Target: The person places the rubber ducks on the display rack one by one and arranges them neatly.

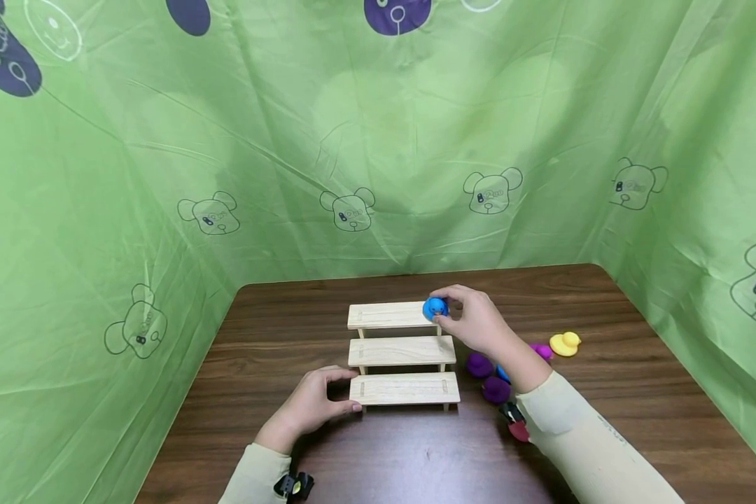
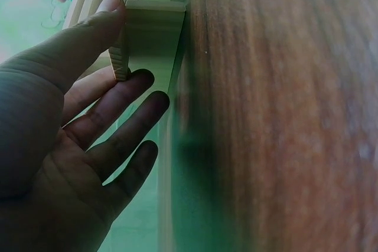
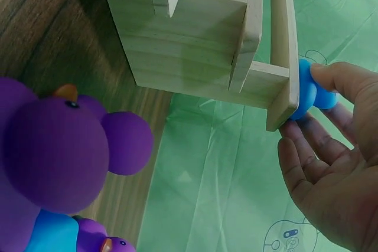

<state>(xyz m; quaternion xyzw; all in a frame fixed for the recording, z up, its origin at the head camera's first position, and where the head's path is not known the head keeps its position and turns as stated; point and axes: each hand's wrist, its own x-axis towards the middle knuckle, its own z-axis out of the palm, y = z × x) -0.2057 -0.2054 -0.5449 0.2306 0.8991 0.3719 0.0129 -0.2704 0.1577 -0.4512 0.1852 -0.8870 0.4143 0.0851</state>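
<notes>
A three-step wooden stand (image 1: pixel 404 389) stands on the table. My left hand (image 1: pixel 311 404) pinches the left end of its lowest step between thumb and forefinger, the other fingers spread beneath in the left wrist view. At the right end of the top step, my right hand (image 1: pixel 475 320) holds a blue rubber duck (image 1: pixel 435 308) between thumb and fingers. The right wrist view has the blue duck (image 3: pixel 306 90) against the top board, with the thumb on one side. Other steps carry nothing.
Right of the stand lie purple ducks (image 1: pixel 495 390), a partly hidden blue one (image 1: pixel 502 374), a magenta one (image 1: pixel 541 351) and a yellow duck (image 1: pixel 565 344). A red item (image 1: pixel 519 430) shows beside the right wrist. Green cloth (image 1: pixel 416 238) encloses the table's back and sides.
</notes>
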